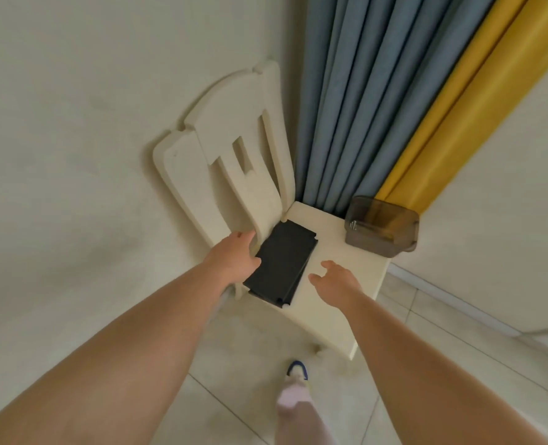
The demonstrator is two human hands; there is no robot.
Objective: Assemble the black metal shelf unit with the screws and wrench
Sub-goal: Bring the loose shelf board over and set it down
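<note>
A stack of flat black metal shelf panels (282,261) lies on the cream seat of a chair (330,303), close to the backrest. My left hand (234,255) reaches along the left edge of the stack, fingers spread, touching or nearly touching it. My right hand (333,277) hovers open over the seat just right of the stack, holding nothing. A smoky clear plastic box (380,226) stands at the seat's far right corner, with small metal parts, probably screws (353,225), inside. No wrench is visible.
The chair's cream backrest (230,146) leans against a pale wall on the left. Blue and yellow curtains (378,91) hang behind the seat. Below is a light tiled floor (234,364), where my leg and a blue-trimmed shoe (296,372) show.
</note>
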